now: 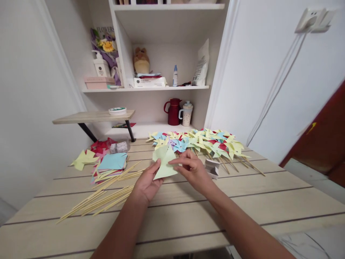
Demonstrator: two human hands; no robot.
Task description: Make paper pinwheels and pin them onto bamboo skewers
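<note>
Both hands were pinched on the same thing: a pale yellow-green sheet of paper (164, 163), partly folded so its top stood up in points. The left hand (147, 183) had it from the lower left edge, thumb on top and fingers underneath, closed on the paper. The right hand (192, 171) came in from the other side, thumb and forefinger pressed together on the paper's right edge, the rest of the fingers loosely curled. The paper was held just above the wooden table (242, 194), around the middle of it, near the person.

Right beside the right hand sat a small stack of white folded bits (212, 168); couldn't tell exactly what those were. Behind the hands, a big spread of finished paper pinwheels (201, 142) in yellow, blue and red lay along the far side of the table, sticks pointing toward the person. Off to the left was a pile of coloured paper squares (111, 163) with a blue one on top, and a loose bundle of bamboo skewers (105, 196) fanned out in front of it. Further back, a dark red jug (173, 111) and a white lidded mug (186, 113) stood on the lower shelf.
</note>
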